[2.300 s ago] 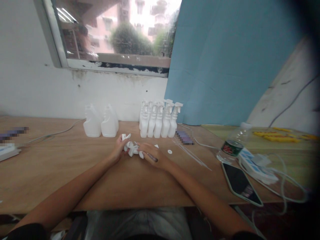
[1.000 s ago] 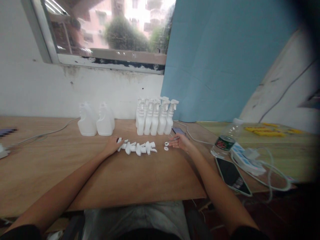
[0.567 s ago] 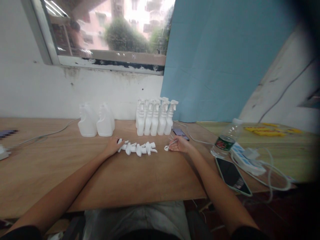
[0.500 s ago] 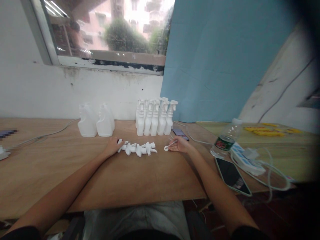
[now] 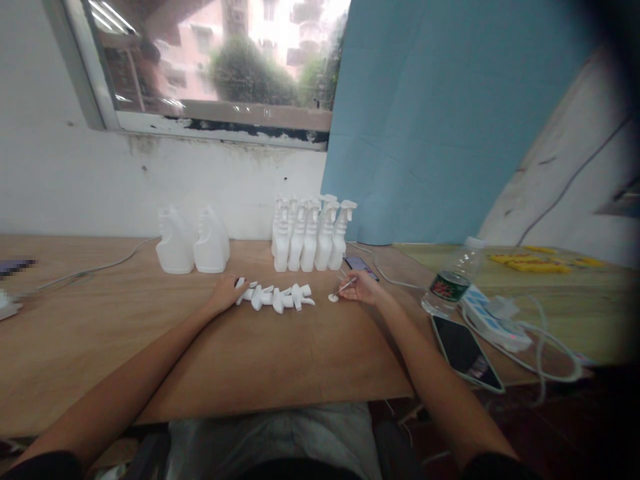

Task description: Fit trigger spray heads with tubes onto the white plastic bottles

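A loose row of white spray trigger heads lies on the wooden table. My left hand rests at the left end of that row, fingers curled against the nearest head. My right hand is pinched on a thin tool whose tip touches a small white ring on the table, to the right of the heads. Behind them stand several assembled white spray bottles and two capless white bottles.
A dark phone lies just behind my right hand. To the right are a clear water bottle, a larger phone near the table edge, a white power strip with cables, and yellow objects on a further table.
My hands have come apart: the right one went right to the white ring with the thin tool, and the bunched trigger heads now lie spread in a row. In the last half second little moved.
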Demonstrator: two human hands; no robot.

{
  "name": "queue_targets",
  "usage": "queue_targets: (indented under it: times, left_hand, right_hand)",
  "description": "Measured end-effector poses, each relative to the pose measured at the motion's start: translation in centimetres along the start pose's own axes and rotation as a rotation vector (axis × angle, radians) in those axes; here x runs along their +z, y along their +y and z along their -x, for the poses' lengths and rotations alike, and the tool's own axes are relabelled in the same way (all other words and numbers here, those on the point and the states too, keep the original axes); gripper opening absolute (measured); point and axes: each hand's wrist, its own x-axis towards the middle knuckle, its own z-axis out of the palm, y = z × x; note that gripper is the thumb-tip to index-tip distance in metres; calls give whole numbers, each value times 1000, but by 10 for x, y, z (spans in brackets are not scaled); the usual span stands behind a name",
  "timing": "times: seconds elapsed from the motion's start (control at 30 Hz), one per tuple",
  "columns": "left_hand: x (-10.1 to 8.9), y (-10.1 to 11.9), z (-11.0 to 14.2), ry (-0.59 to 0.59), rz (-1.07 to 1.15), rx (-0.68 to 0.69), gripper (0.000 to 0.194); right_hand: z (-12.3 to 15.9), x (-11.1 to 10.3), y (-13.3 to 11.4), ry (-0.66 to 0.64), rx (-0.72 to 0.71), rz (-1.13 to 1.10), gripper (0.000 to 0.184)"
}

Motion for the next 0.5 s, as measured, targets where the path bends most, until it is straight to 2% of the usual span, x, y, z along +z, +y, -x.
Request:
queue_targets:
  times: [0.17,0.5]
  left_hand:
    - [0,0,1,1,-13,2,44]
    - [1,0,1,-8,-49,23,44]
  right_hand:
    - [-1,1,0,105,-106,38,28]
    - [3,5,3,98,-117,100,28]
